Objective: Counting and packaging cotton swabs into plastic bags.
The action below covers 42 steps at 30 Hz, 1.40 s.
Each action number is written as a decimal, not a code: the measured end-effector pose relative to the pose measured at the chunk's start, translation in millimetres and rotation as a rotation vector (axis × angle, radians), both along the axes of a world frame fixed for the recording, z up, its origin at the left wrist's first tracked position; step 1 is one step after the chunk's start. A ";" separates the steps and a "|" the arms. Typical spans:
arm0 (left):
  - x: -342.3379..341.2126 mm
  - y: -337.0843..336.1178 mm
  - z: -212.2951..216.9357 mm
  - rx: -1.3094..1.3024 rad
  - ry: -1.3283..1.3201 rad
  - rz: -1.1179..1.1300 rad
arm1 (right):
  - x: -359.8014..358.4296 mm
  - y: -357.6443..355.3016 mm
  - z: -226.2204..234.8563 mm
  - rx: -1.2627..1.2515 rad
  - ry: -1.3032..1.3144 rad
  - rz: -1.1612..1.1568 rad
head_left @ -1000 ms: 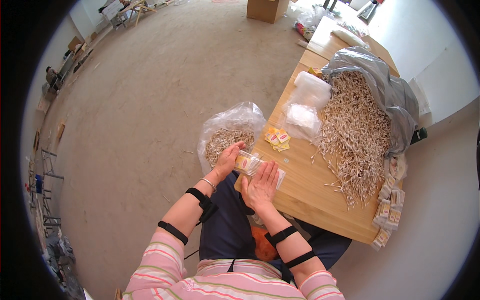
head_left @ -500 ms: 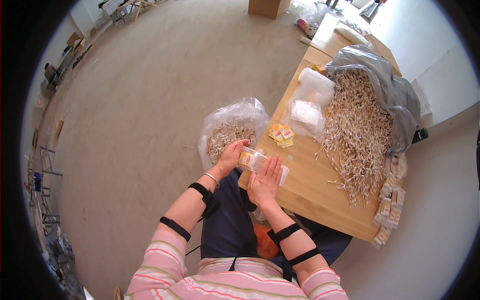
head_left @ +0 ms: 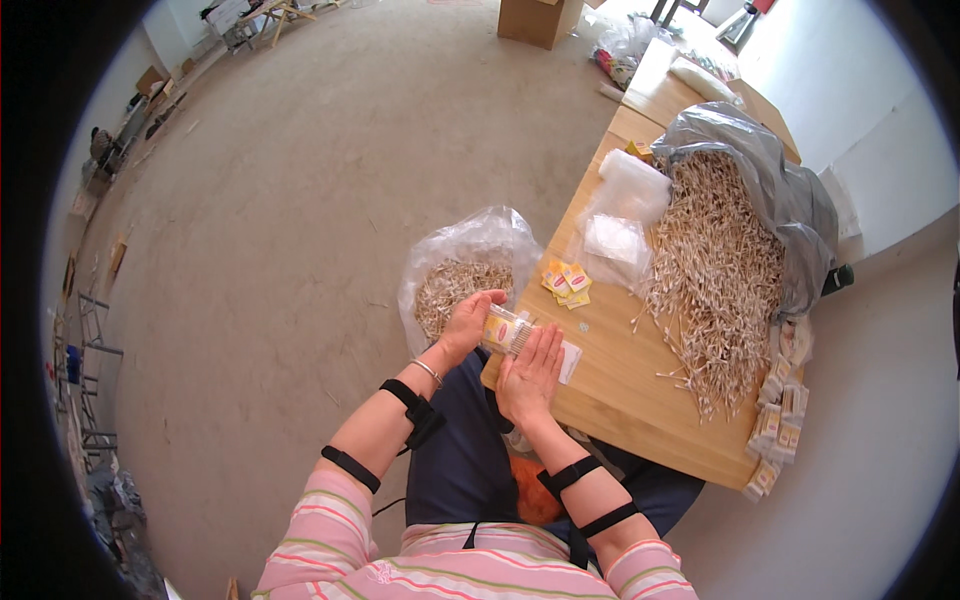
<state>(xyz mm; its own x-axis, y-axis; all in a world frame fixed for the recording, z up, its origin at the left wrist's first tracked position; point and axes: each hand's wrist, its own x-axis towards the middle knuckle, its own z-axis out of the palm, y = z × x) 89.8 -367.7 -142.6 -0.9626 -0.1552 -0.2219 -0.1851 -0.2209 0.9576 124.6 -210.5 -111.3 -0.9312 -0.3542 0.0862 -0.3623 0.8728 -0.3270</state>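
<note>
A small clear packet of cotton swabs (head_left: 507,330) with a yellow and white card in it lies slantwise between my hands, over the table's near left corner. My left hand (head_left: 468,322) is closed round its left end. Against the other end rests my right hand (head_left: 532,375), its fingers straight, side by side and lying flat; its thumb is partly hidden. A white flap (head_left: 570,361) shows just beyond the right fingers. Several yellow and white cards (head_left: 567,283) lie on the table past the packet.
On the wooden table (head_left: 610,370), loose cotton swabs (head_left: 712,270) spill from a grey plastic bag (head_left: 795,215). Clear plastic bags (head_left: 615,238) lie beside them. Filled packets (head_left: 778,425) line the right edge. Left of the table stands a clear bag of swabs (head_left: 460,285).
The packet has turned slightly in my hands, and more of its card shows now. The left hand has shifted a little rightward; the right hand stays against the packet's end.
</note>
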 end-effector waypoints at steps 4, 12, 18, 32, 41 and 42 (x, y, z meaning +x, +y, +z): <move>-1.9 1.2 -3.0 -0.093 0.017 0.012 | -0.7 -1.0 5.0 0.015 -0.057 0.034; -1.1 -18.2 -0.9 -0.104 -0.052 0.067 | -25.5 -8.7 0.7 -0.450 -0.172 -0.039; -6.3 -1.8 -21.6 -0.043 0.035 -0.014 | -39.2 -3.9 -6.0 -1.071 -0.186 -0.069; -2.0 5.2 -7.1 0.113 0.001 -0.071 | -26.7 -45.0 -14.0 -1.228 -0.225 -0.107; -2.0 -11.6 -19.9 -0.956 0.031 0.099 | -37.8 -15.4 -6.8 -1.078 -0.158 -0.076; 6.1 -11.8 -10.1 -1.204 0.067 0.151 | -34.0 2.2 -1.6 -0.886 0.026 -0.118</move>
<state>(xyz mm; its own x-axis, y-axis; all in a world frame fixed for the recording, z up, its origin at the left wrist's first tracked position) 95.9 -379.5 -152.7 -0.9212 -0.3390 0.1911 -0.1765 0.8016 0.5713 90.5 -208.3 -112.9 -0.9511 -0.0497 0.3049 -0.3034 0.3355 -0.8918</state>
